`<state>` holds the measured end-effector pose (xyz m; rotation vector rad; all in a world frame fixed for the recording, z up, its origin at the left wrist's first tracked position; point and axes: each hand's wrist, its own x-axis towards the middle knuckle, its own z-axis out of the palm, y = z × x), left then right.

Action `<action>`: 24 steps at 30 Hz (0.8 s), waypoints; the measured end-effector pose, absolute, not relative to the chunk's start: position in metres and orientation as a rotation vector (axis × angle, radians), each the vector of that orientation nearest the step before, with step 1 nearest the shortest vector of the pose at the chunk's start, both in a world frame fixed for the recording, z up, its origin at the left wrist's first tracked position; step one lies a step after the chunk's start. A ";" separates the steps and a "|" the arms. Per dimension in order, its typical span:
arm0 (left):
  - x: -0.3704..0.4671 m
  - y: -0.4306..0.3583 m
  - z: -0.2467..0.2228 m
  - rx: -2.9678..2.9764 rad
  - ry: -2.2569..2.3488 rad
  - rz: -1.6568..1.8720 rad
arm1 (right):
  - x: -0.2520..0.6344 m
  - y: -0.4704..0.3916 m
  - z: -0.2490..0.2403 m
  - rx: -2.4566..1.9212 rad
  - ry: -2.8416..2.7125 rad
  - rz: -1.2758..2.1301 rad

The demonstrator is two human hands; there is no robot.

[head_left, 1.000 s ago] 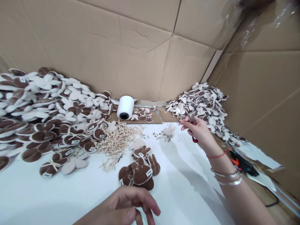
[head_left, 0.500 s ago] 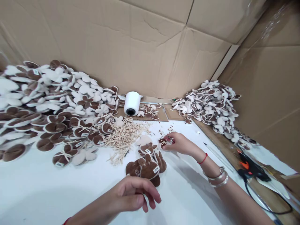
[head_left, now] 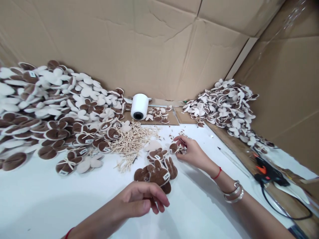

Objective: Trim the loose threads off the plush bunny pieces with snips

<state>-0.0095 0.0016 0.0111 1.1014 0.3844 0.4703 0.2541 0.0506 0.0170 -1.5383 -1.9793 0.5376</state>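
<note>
Holding bow-tied patch [head_left: 172,148]; white label [head_left: 166,176] on rabbit patch [head_left: 157,173]; lettering blurred

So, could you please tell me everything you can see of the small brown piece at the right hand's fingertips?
The small brown piece looks like soft plush, rounded, with a pale cord bow at its right and a small white tag near its left edge. Its brown face is towards the camera. The right hand has fingers and thumb at its right side, partly hiding it; how firmly they grip, and whether it is lifted, I cannot tell.
</note>
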 end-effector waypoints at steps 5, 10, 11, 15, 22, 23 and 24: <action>-0.011 0.001 0.021 1.030 0.424 0.526 | 0.247 0.039 0.037 -1.353 -1.924 0.614; -0.007 -0.002 0.034 0.953 0.727 0.731 | 0.227 0.014 0.052 -1.147 -1.969 0.766; -0.005 -0.002 0.035 0.967 0.805 0.766 | 0.222 0.009 0.053 -1.085 -1.985 0.813; 0.000 -0.006 0.036 1.067 0.892 0.709 | 0.210 -0.005 0.052 -0.809 -1.971 1.118; 0.002 -0.005 0.036 0.955 0.968 0.727 | 0.208 -0.001 0.045 -1.023 -1.565 1.510; 0.002 -0.004 0.037 0.939 0.980 0.740 | 0.208 0.000 0.045 -1.052 -1.461 1.580; 0.002 -0.004 0.038 0.921 0.988 0.747 | 0.208 0.000 0.044 -1.063 -1.390 1.629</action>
